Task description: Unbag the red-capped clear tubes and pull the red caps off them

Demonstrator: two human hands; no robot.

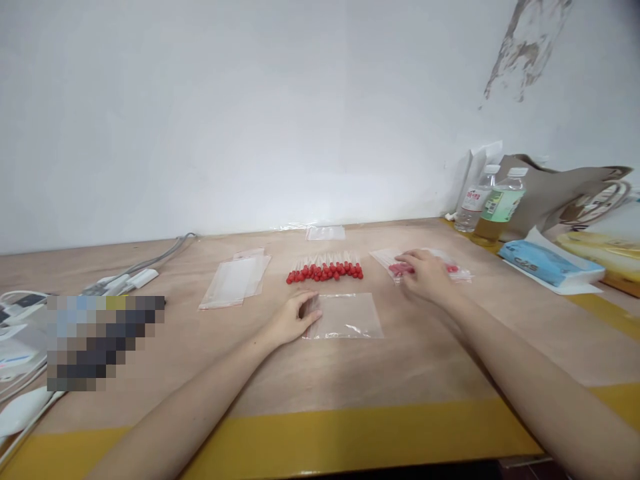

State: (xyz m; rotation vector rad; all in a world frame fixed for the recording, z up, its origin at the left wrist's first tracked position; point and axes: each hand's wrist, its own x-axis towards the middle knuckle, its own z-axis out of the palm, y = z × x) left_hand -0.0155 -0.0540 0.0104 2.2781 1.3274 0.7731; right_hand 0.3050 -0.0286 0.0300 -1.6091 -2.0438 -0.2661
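Observation:
A clear plastic zip bag [349,316] lies flat in front of me. At its left edge rests my left hand [296,319], thumb and forefinger curved and apart, touching the bag. Just beyond the bag, a row of thin pale sticks with red round heads [325,271] is spread side by side, heads toward me. To the right, my right hand [424,272] is over a pile of clear bags [463,275] with red-headed sticks inside. Its thumb and fingers are apart on the pile; some fingertips are hidden.
Flat bags [235,280] lie overlapped at left, with another small stack [326,233] by the wall. At right stand two bottles [503,203], a blue tissue pack [550,261] and a grey bag [555,190]. Cables and chargers [123,283] lie at left, beside a blurred-out patch.

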